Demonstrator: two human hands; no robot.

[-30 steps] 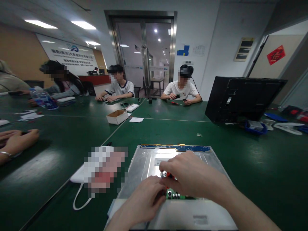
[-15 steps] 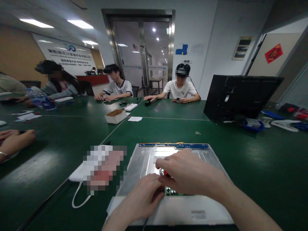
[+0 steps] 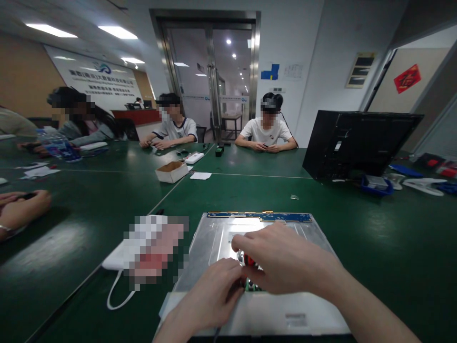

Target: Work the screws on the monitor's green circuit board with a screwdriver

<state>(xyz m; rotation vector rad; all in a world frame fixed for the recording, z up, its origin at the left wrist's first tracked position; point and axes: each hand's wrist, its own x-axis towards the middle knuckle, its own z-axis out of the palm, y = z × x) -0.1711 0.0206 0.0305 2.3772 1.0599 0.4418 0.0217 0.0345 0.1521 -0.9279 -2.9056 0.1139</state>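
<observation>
A silver metal panel (image 3: 214,240) lies flat on the green table in front of me, with a blue circuit strip (image 3: 264,216) along its far edge. A small green circuit board (image 3: 251,286) sits near its middle, mostly hidden under my hands. My right hand (image 3: 282,259) is closed around a red-handled screwdriver (image 3: 246,259) with a shiny cap, held upright over the board. My left hand (image 3: 214,295) is curled, its fingertips pressed at the board beside the screwdriver shaft; what they pinch is hidden.
A white device with a cord (image 3: 117,264) lies left of the panel. A black monitor shell (image 3: 357,143) stands at the right, a small cardboard box (image 3: 172,171) further back. Three people sit across the table; another person's hand (image 3: 21,207) rests at the left edge.
My hands stay on the screwdriver and board with only slight shifts. The person opposite has pulled an outstretched arm back from a small black thing on the table.
</observation>
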